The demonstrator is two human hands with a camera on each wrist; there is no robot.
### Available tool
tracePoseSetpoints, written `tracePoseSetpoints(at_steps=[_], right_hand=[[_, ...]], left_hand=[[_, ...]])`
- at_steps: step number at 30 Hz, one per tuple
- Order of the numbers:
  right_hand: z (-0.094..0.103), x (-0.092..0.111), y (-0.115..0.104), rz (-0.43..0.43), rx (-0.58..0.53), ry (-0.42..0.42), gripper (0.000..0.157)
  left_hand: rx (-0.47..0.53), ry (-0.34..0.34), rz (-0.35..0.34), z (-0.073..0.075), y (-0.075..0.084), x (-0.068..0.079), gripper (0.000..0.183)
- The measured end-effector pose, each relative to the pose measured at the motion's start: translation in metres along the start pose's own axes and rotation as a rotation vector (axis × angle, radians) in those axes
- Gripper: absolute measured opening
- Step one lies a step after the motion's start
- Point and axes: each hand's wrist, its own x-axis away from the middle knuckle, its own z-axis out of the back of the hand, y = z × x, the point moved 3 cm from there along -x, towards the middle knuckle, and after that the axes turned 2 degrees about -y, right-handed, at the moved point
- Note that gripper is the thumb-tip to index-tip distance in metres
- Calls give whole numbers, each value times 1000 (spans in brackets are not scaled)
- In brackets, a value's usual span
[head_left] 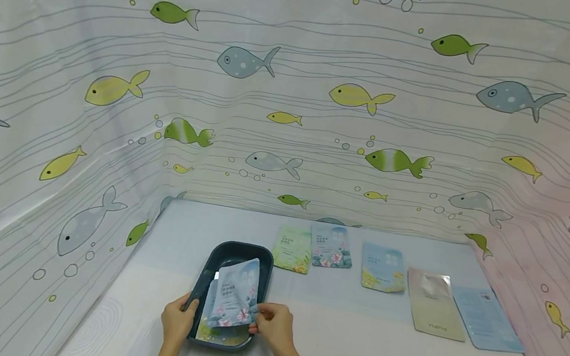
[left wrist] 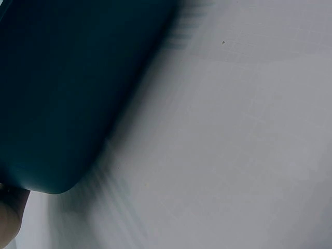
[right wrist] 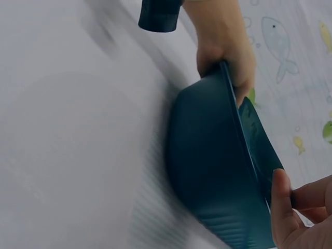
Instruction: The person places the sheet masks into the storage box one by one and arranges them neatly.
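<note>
A dark teal tray (head_left: pixel 239 249) with rounded corners is at the front, left of the middle; its outer wall (right wrist: pixel 207 150) fills much of the right wrist view. My left hand (head_left: pixel 179 318) grips its left rim, thumb over the edge. Between thumb and fingers, my right hand (head_left: pixel 275 325) pinches the lower right corner of a pale blue packet (head_left: pixel 235 292) with pink flowers. That packet lies tilted over the tray, covering part of others. Below it, a yellow-green packet (head_left: pixel 221 336) shows inside the tray. In the left wrist view the tray's underside (left wrist: pixel 67 93) hides most of the left hand.
Behind the tray lie a green packet (head_left: pixel 293 250) and a flowered blue packet (head_left: pixel 332 247). Farther right are a blue-yellow packet (head_left: pixel 383 268), a beige packet (head_left: pixel 435 304) and a plain blue packet (head_left: pixel 489 320). Fish-patterned sheeting (head_left: pixel 290 142) encloses the white table (head_left: pixel 349 345).
</note>
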Motion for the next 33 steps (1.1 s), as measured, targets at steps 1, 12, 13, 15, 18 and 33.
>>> tracePoseSetpoints(at_steps=[1, 12, 13, 15, 18, 33], right_hand=[[-1, 0, 0, 11, -9, 0, 21], [-11, -2, -4, 80, 61, -4, 20], [-11, -2, -4, 87, 72, -3, 20], [-12, -2, -4, 99, 102, -1, 19], [-14, -2, -4, 107, 145, -2, 18], [-15, -5, -3, 135, 224, -2, 3]], left_hand=[[-2, 1, 0, 0, 0, 0, 30], [1, 3, -3, 0, -1, -2, 30], [1, 2, -2, 0, -1, -2, 30], [2, 0, 2, 0, -1, -2, 30], [1, -4, 11, 0, 0, -1, 31], [3, 3, 11, 0, 1, -1, 30]])
